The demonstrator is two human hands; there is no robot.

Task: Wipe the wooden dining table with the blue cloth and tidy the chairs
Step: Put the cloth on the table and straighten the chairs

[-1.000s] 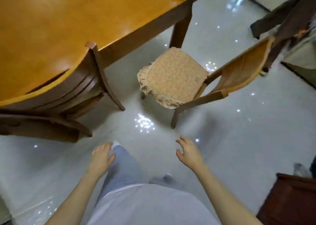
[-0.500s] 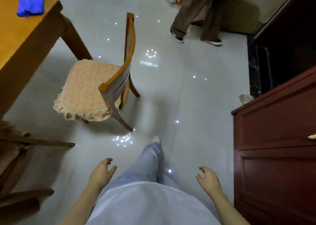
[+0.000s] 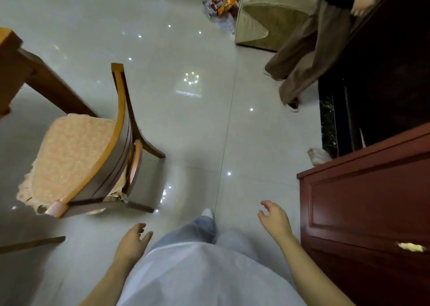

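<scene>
Both hands hang low over the floor (image 3: pixel 186 131) and hold nothing. The left hand (image 3: pixel 133 241), at 7 o'clock, has its fingers loosely bent and slightly apart, beside the wearer's pale trouser leg. The right hand (image 3: pixel 274 219), at 5 o'clock, is raised a little higher, its fingers relaxed and spread, near the cabinet (image 3: pixel 363 212) but apart from it.

The chair (image 3: pixel 121 128) stands at 9 o'clock on the glossy tiles, its curved back turned towards the wearer and its seat facing the counter (image 3: pixel 9 56), of which only a corner and one slanting leg show at 10 o'clock. The seat carries a frilled peach cushion (image 3: pixel 69 156) and lies out from under the counter's top, close by that leg; whether they touch cannot be told. At 8 o'clock a dark wooden leg (image 3: pixel 32 244) of another piece of furniture juts in from the edge.

The red-brown cabinet fills 4 o'clock, with a pale handle (image 3: pixel 410 247) on its front. At 1 o'clock a second person (image 3: pixel 302 56) in brown trousers stands beside a beige sofa (image 3: pixel 267 10), and bright packets (image 3: pixel 216 0) lie on the floor at 12 o'clock. The wearer's white shoe (image 3: pixel 207 212) points ahead at 6 o'clock.
</scene>
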